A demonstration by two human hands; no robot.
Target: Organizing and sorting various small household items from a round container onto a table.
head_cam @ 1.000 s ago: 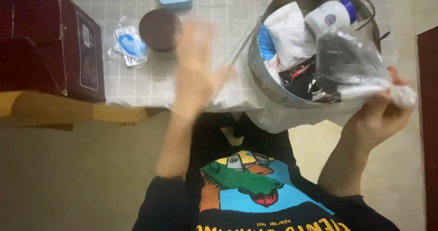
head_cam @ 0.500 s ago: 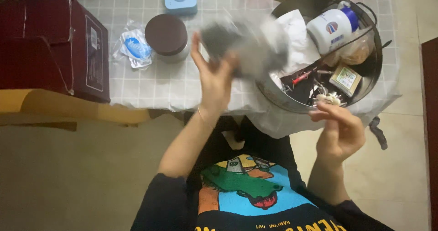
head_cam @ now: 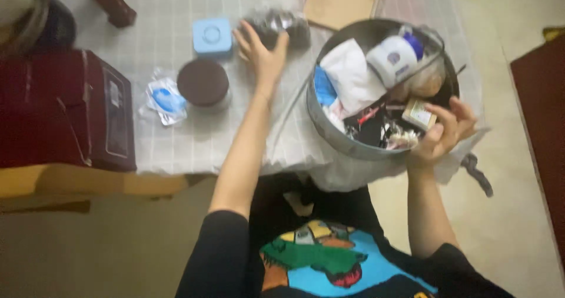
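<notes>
My left hand (head_cam: 262, 52) reaches far across the table, fingers spread, fingertips touching a clear plastic bag with dark contents (head_cam: 278, 26) that lies on the checked tablecloth (head_cam: 176, 139). My right hand (head_cam: 445, 129) is curled over the near right rim of a round metal tin (head_cam: 329, 130), next to a small pale box (head_cam: 419, 114) inside it. The tin also holds a white bottle with a blue cap (head_cam: 393, 54), a white paper wrap (head_cam: 353, 73) and several small dark items.
A jar with a dark brown lid (head_cam: 203, 82), a light blue square box (head_cam: 212, 36) and a clear packet with a blue item (head_cam: 166, 98) lie left of my arm. A maroon cardboard box (head_cam: 65, 109) fills the table's left end. A brown board (head_cam: 341, 2) lies behind the tin.
My left hand carried the plastic bag from above the tin out to the table's far side and set it down. My right hand rose to the tin's rim. The view shifted.
</notes>
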